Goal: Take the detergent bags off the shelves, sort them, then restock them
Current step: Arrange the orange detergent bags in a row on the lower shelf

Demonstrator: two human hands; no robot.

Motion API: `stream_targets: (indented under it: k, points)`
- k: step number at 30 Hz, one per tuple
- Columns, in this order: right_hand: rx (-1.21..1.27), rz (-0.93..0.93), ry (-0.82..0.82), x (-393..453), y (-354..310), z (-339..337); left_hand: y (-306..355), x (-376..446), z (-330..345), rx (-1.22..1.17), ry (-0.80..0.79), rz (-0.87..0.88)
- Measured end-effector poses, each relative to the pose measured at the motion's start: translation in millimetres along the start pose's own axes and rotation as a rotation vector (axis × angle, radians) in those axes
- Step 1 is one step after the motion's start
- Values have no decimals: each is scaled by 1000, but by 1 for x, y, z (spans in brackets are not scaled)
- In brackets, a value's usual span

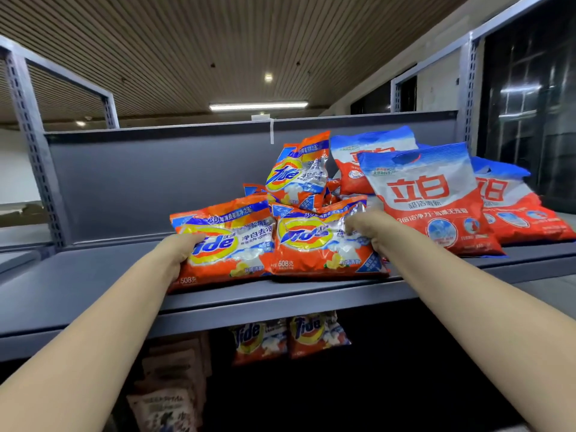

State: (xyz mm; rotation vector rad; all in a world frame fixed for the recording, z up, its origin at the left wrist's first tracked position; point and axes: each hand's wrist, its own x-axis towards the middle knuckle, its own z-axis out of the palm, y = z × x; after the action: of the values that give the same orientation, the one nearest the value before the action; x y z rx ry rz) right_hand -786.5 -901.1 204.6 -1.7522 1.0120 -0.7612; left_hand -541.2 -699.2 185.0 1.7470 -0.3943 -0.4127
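Note:
Two orange Tide bags lie side by side at the front of the grey top shelf [93,275]. My left hand [180,249] grips the left side of the left Tide bag [227,244]. My right hand [366,230] grips the right side of the right Tide bag [314,244]. A third Tide bag [297,173] stands tilted behind them. To the right lean three red, white and blue Liby bags, with the front one [430,198] largest in view.
The shelf's grey back panel [156,176] rises behind the bags, with perforated uprights [31,145] at each end. On the shelf below hang two more Tide bags [290,335], and pale packets [168,397] are stacked lower left.

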Motion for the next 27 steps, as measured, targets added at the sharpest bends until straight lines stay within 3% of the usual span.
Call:
stream_targets:
  k: [3,9,17,20,24,27]
  points:
    - [-13,-20,158,-4,-2,-4,-7,-6,3,-108,89,98]
    - [58,9,135,-29,5,-17,-22,-29,7,-50,373,385]
    - [262,-259,342,-63,34,-25,-28,-104,11,6,725,467]
    - [313,-334,412,-78,53,-28,-38,-126,10,-33,750,507]
    - [343,-399,387,-93,89,-31,-67,-151,20,-33,705,657]
    - [255,-362,402,-101,117,-33,-97,-165,33,33,690,688]
